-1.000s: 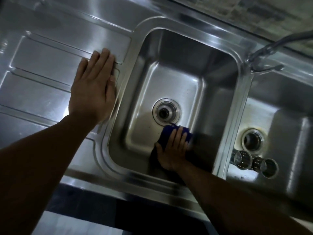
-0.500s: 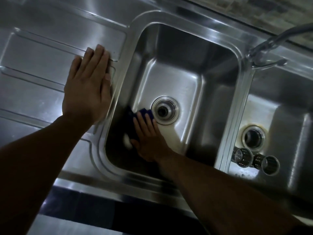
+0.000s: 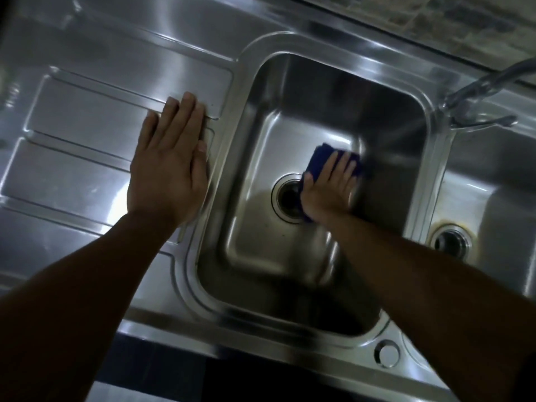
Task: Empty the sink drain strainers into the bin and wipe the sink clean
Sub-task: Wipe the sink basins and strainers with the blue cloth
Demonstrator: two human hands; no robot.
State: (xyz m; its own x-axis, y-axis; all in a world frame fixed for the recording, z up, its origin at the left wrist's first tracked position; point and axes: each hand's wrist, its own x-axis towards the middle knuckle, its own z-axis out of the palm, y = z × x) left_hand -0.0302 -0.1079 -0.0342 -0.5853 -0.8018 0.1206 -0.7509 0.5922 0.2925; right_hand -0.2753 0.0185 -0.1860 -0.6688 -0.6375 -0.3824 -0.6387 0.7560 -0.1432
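The blue cloth (image 3: 317,158) is pressed flat against the floor of the left basin (image 3: 333,91) by the right hand (image 3: 329,188). Its fingers are laid out straight and close together over the fabric. Nothing is pinched or curled round, so the cloth is held by downward pressure alone, with a dark edge showing beyond the fingertips.

The drain opening (image 3: 285,200) lies just to the left of this hand, and its rim is overlapped by the thumb side of the palm (whether it is actually touched cannot be told, as the hand is slightly blurred). The hand's long axis is pointed away from the person and a little to the right. The far wall therefore lies ahead of the fingertips, with the right wall near the little finger. The forearm is brought in from the lower right, across the near rim and down into the bowl.

The left hand (image 3: 168,163) is spread palm-down on the drainboard (image 3: 87,111), fingers straight and together, its thumb edge just beside the basin rim. Nothing is gripped, and it is judged to serve as a brace. The right hand is thus the one placed for any further stroke inside the bowl.

The right basin (image 3: 499,198), with a stained ring round its drain (image 3: 451,242), lies past the divider, below the tap (image 3: 475,91). It is judged to need a later pass. No strainers are seen.
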